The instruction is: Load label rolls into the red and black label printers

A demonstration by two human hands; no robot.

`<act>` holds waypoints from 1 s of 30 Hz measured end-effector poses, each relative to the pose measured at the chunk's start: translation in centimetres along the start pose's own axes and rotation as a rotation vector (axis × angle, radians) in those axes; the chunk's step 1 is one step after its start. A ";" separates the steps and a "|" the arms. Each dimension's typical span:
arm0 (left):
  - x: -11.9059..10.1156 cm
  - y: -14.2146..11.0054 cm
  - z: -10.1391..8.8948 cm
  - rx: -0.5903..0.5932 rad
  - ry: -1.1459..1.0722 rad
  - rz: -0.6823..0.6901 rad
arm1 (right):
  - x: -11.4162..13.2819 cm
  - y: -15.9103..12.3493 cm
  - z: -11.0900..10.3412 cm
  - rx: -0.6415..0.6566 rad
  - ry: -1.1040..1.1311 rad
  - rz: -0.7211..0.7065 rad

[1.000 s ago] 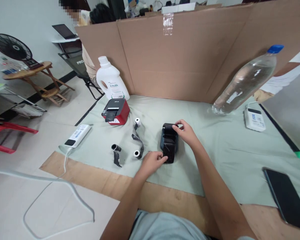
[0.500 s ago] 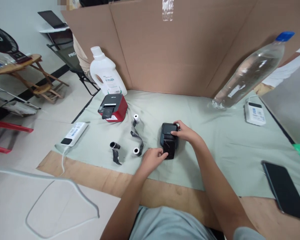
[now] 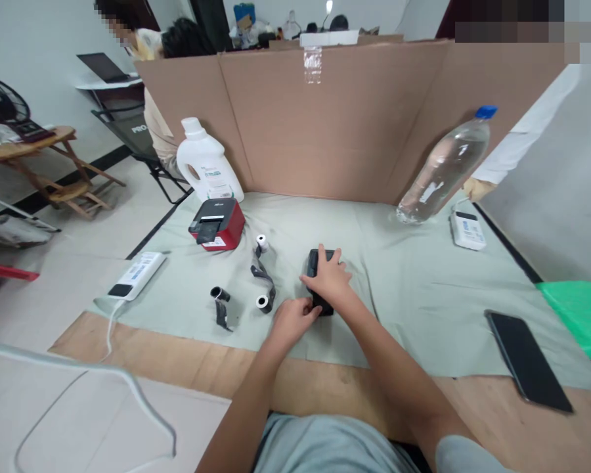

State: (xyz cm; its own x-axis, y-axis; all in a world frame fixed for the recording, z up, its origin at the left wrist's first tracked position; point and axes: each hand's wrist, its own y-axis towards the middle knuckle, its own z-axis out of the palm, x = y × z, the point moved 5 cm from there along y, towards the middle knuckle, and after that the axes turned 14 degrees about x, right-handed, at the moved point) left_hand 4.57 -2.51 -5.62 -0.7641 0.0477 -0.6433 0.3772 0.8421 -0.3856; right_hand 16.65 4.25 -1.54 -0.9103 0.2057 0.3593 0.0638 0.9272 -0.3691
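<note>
Black device (image 3: 327,305) stretches lengthwise forward, right grip (image 3: 329,278) splayed atop, left grip (image 3: 294,318) at near end, hold unclear.

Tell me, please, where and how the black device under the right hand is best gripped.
Probably by the long sides of the black device, from above: it sits on the cloth, longer than wide, so one hand should span it. The right hand covers much of its top.

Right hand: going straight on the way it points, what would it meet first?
Past the black boxy device, the right hand would probably meet the brown cardboard panel, though depth is unclear.
</note>
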 end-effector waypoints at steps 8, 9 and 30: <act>-0.8 -0.6 -0.1 0.026 0.027 0.075 | -4.6 0.2 -3.4 -0.148 0.047 -0.142; -0.9 -0.7 -0.1 0.032 0.033 0.071 | -6.8 0.7 -4.7 -0.186 0.060 -0.159; -0.4 -5.0 -4.2 -0.312 -0.254 0.245 | -19.3 1.9 -11.8 -0.577 -0.220 0.067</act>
State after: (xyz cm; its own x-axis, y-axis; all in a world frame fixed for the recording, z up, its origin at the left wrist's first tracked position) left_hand 0.82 -4.45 -0.64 -0.5055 0.1647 -0.8470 0.3250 0.9457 -0.0101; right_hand 39.16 5.74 0.96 -0.9558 0.2566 0.1434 0.2782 0.9471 0.1601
